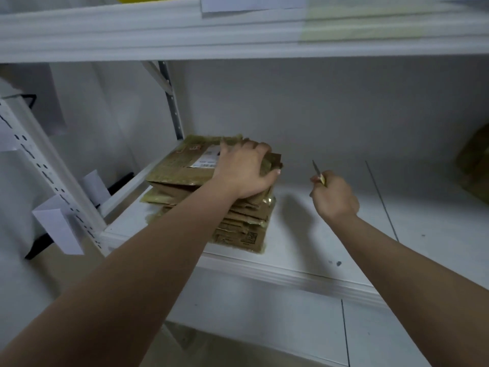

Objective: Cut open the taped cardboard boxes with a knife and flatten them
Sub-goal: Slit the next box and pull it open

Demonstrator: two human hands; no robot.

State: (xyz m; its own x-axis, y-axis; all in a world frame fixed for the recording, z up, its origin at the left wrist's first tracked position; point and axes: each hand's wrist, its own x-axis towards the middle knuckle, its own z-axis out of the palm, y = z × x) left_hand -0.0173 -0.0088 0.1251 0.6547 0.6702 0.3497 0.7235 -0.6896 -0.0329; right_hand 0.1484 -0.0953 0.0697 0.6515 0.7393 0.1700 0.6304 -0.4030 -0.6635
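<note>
A stack of flattened brown cardboard boxes point(185, 170) lies on the white shelf point(304, 234), toward its left end. The top piece bears a white shipping label point(207, 160). My left hand point(244, 169) lies on top of the stack, palm down, its fingers bent over the far right edge and the thumb against the right side. To the right of the stack, above the bare shelf, my right hand point(334, 196) grips a small knife point(317, 172) whose thin blade points up and away. The knife touches no cardboard.
A white upper shelf point(158, 30) overhangs the space just above. A perforated white upright point(50, 181) with paper tags point(57, 223) stands at the left. Another brown cardboard piece point(476, 165) sits at the shelf's far right edge. A lower shelf point(264, 327) shows below.
</note>
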